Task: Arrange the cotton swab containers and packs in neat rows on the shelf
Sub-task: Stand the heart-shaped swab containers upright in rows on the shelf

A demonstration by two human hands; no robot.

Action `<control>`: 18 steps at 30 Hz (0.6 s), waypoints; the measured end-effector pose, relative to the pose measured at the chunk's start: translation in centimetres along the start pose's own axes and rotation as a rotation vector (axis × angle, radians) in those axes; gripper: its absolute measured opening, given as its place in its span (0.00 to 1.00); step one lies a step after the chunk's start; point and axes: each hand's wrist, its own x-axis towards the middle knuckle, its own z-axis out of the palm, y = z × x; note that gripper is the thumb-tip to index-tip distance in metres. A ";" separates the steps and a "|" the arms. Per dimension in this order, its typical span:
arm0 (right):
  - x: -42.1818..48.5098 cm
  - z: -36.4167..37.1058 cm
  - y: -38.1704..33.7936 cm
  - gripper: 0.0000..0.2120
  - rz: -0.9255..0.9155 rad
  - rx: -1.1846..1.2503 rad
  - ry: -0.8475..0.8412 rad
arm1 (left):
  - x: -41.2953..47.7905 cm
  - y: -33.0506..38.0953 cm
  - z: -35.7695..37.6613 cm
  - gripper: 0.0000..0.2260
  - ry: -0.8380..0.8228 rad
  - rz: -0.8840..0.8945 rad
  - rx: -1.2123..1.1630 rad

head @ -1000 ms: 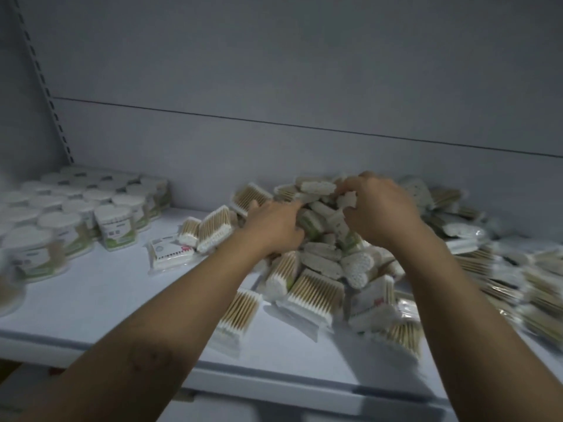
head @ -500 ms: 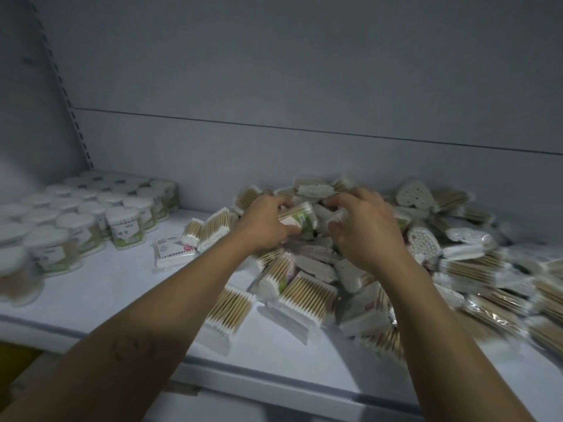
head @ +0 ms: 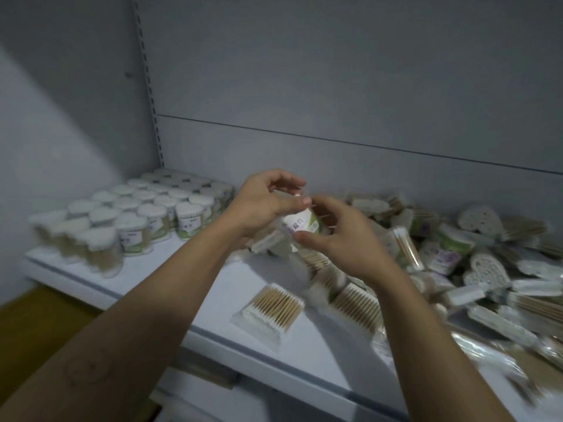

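Both hands are raised over the left edge of a loose heap of cotton swab packs (head: 457,257) on the white shelf (head: 170,281). My left hand (head: 262,205) grips a cotton swab container (head: 300,225) with a white and green label, thumb on top. My right hand (head: 338,239) curls round the same container from the right, thumb beneath it. Round white-lidded containers (head: 146,214) stand in rows at the shelf's left end. A flat pack of wooden-stemmed swabs (head: 271,309) lies alone near the front edge.
The grey back panel (head: 335,86) rises behind the shelf, with a slotted upright (head: 149,86) in the left corner. The shelf's front lip (head: 274,363) runs diagonally below my forearms. A brown floor (head: 36,318) shows at the lower left.
Both hands have lifted out of the heap with a labelled container between them. The view has swung left, bringing the rows of round containers closer to the middle.
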 end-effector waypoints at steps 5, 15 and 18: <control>1.3 3.8 -1.8 0.31 0.029 0.130 0.008 | -1.1 0.3 -4.5 0.09 -0.007 -0.018 0.042; 1.2 17.7 -5.9 0.32 0.115 0.333 0.117 | -3.2 -1.3 -17.9 0.08 0.133 0.095 0.823; 2.1 21.2 -6.8 0.32 0.171 0.346 0.090 | -3.7 -3.0 -20.4 0.12 0.049 0.045 1.025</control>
